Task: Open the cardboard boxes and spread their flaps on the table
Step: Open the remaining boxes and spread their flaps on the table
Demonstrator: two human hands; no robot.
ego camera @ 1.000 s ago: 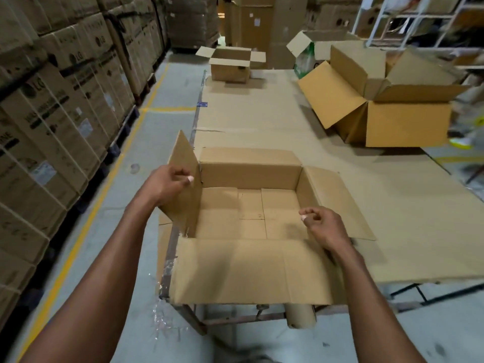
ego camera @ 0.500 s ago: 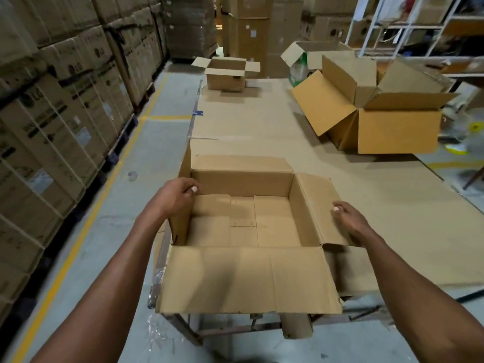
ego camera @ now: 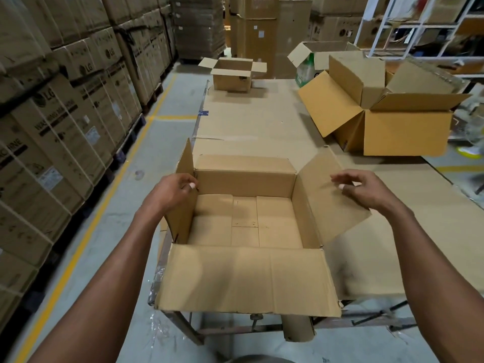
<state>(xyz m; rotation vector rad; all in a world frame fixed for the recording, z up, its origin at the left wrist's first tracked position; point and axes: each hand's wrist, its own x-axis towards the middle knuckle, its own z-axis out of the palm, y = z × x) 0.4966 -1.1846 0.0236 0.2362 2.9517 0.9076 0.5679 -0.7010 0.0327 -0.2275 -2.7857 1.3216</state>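
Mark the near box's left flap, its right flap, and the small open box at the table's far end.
left flap (ego camera: 185, 163), head view, upper panel
right flap (ego camera: 320, 195), head view, panel middle
small open box (ego camera: 230, 82), head view, front wall

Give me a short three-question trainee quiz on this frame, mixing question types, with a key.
1. True or false: the left hand holds the left flap of the near box, and that flap stands upright.
2. Multiple choice: the right hand is A) gripping the near flap, B) open over the right flap, C) inside the box.
3. Fill in: the near flap is folded out and hangs past the ____ edge of the table.

Key: 1 true; 2 B; 3 near (front).
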